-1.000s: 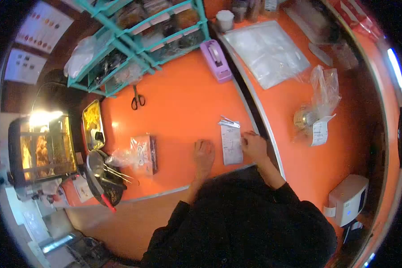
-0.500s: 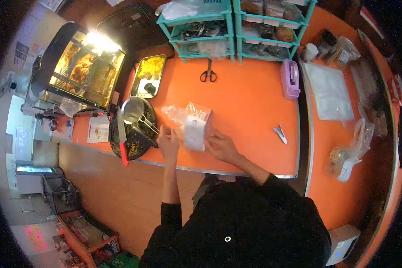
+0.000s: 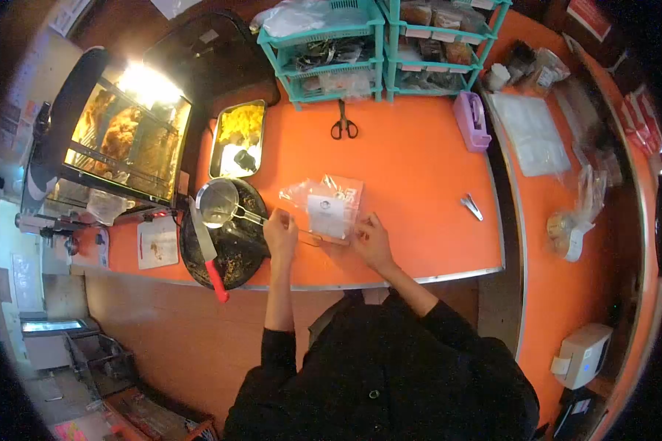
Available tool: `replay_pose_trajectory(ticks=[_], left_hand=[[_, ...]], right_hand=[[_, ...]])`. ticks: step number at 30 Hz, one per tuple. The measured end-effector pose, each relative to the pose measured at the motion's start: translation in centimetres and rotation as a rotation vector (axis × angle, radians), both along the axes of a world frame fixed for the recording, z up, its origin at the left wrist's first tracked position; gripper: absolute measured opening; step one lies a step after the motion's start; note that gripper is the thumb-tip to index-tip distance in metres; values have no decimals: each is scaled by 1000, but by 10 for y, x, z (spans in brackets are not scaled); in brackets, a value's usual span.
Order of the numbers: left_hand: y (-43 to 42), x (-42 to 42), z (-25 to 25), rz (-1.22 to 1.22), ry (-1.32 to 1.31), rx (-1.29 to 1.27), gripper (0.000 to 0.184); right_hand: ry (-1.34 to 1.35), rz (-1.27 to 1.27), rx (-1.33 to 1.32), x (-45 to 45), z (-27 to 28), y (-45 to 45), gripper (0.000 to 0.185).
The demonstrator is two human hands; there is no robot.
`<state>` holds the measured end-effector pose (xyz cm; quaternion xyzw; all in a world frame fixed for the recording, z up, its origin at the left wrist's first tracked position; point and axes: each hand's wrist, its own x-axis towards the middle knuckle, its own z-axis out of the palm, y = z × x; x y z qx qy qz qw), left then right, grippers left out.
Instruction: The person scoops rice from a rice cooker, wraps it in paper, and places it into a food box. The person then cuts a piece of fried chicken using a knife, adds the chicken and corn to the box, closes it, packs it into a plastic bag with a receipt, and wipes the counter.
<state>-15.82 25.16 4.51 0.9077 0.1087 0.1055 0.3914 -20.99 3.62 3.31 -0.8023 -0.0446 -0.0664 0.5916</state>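
A clear plastic bag (image 3: 351,192) with red-and-white print lies on the orange table in front of me. A white paper label (image 3: 328,214) with small dark print covers its middle. My left hand (image 3: 280,235) is closed in a pinch at the bag's lower left edge, beside the handle of a wire strainer (image 3: 218,203). At the lower right edge, my right hand (image 3: 372,241) pinches the plastic. The fingertips are small and partly hidden.
Left of my hands, a red-handled knife (image 3: 212,266) and the strainer rest over a round dark board (image 3: 235,268). Behind are a tray of yellow food (image 3: 218,163), a lit display case (image 3: 125,187), scissors (image 3: 343,126) and teal racks (image 3: 381,55). Nail clippers (image 3: 471,207) lie right.
The bag and label, blurred and lifted earlier, now lie flatter with the print clearer. Both hands stay at its near edge. The view has shifted slightly.
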Motion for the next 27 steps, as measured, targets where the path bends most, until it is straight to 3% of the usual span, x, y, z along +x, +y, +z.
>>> replay_pose_trajectory(ticks=[1,3,5,7,8,9,10,11,12,13,15,16,17,18,19,21,23,27], left_hand=[[3,1,-7,-3,7,-8,8],[9,10,-17,-175,-126,518,8],[9,11,-21,-186,-127,525,8],[11,15,-22,-140,-25,-123,11],[15,15,-33,-188,-118,-479,13],[11,9,-25,-193,-115,-482,13],[3,0,-6,-145,-12,-799,13],[-2,-7,9,-92,90,-1113,13],[-1,-10,16,-73,240,-989,14],[0,-8,8,-72,240,-988,14],[-2,5,-13,-175,164,-431,15],[-9,6,-2,-135,294,-420,18],[-8,15,-12,-141,290,-422,18],[-4,24,-32,-166,182,28,18],[-4,30,-36,-183,66,478,19],[-7,33,-37,-134,208,505,23],[-12,33,-28,-144,344,754,34],[-8,48,-59,-207,585,669,46]], right_hand=[[7,-3,-8,-2,-8,1,23],[50,-91,-41,5,-20,1,22],[-28,-90,-81,3,-19,2,23],[-100,-96,-116,-2,-8,4,24],[-7,-16,12,-5,-3,4,21],[91,67,139,-10,3,4,19],[93,66,135,-14,12,5,19],[206,79,406,-15,21,8,19],[321,92,679,-16,26,11,18],[320,93,680,-14,22,13,18],[343,38,528,-6,3,13,20],[341,33,526,-2,-12,11,20],[139,29,316,5,-31,8,22],[-57,26,106,8,-42,5,24],[-57,23,106,9,-44,1,24],[-105,-49,-172,9,-48,-4,27],[-52,-83,-155,10,-74,-6,29],[68,-58,-13,10,-108,-8,32]])
